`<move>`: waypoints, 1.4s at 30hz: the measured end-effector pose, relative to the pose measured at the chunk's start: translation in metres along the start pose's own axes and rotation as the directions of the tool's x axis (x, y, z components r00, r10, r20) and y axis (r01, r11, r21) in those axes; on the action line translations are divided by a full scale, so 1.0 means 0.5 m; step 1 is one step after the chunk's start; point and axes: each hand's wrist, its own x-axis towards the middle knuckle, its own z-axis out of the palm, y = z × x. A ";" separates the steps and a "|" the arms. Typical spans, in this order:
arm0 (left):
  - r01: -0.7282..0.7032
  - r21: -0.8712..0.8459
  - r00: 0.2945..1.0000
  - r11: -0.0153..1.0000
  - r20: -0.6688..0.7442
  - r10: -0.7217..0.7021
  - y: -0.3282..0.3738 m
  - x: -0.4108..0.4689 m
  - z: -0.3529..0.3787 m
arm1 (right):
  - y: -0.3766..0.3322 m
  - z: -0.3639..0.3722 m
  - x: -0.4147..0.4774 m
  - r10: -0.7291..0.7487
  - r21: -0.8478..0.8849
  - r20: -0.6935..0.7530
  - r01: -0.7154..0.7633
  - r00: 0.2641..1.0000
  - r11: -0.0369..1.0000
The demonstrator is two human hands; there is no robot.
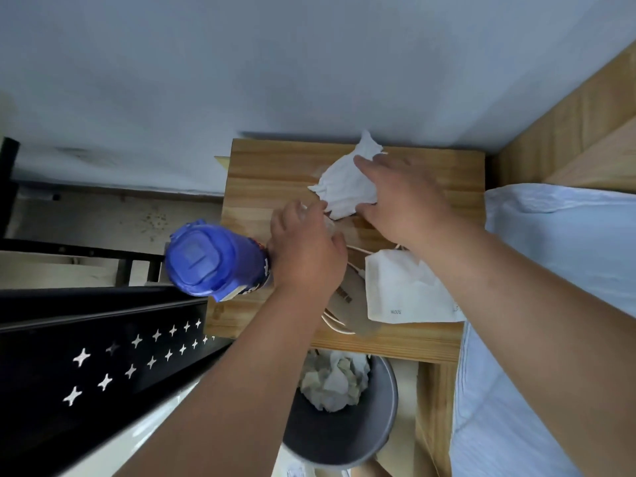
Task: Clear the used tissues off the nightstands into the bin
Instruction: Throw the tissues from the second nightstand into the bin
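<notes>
A crumpled white tissue [346, 182] lies at the back of the wooden nightstand [261, 173]. My right hand [402, 197] is on it, with fingers and thumb curled round its right side. My left hand [306, 249] is just left of it, fingers curled over something small and pale that I cannot make out. The grey bin [347, 438] stands on the floor below the nightstand's front edge and holds several crumpled tissues [334, 380].
A blue-lidded bottle [213, 258] stands at the nightstand's left edge, touching my left hand. A flat white packet [406, 290] and a white cable lie near the front. A bed with pale sheets [557, 242] is on the right, a black star-cut rack [103, 356] on the left.
</notes>
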 end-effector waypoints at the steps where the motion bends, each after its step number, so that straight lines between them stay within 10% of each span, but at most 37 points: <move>1: 0.022 -0.014 1.000 1.000 0.018 -0.021 -0.001 0.007 0.005 | 0.004 0.009 0.007 0.017 0.003 0.028 -0.017 0.999 1.000; 6: 0.018 0.003 1.000 1.000 -0.019 -0.018 0.002 0.033 0.030 | 0.012 0.039 0.019 0.089 0.016 0.070 -0.090 0.994 0.996; 14: -0.131 -0.275 0.975 0.952 -0.211 0.073 0.032 0.010 0.011 | 0.034 0.013 -0.026 0.040 0.130 -0.364 0.008 0.931 0.991; 23: -0.193 -0.614 0.970 0.766 -0.238 0.053 0.035 -0.184 -0.022 | -0.018 -0.064 -0.180 0.172 0.436 -0.543 0.101 0.822 0.894; 33: 0.065 -0.719 0.990 0.692 -0.038 -0.132 -0.158 -0.356 0.029 | -0.101 0.049 -0.453 0.362 0.705 -0.426 0.054 0.829 0.707; 42: 0.219 -0.594 0.976 0.774 0.143 -0.166 -0.360 -0.407 0.165 | -0.150 0.322 -0.607 0.535 0.716 -0.006 -0.369 0.845 0.592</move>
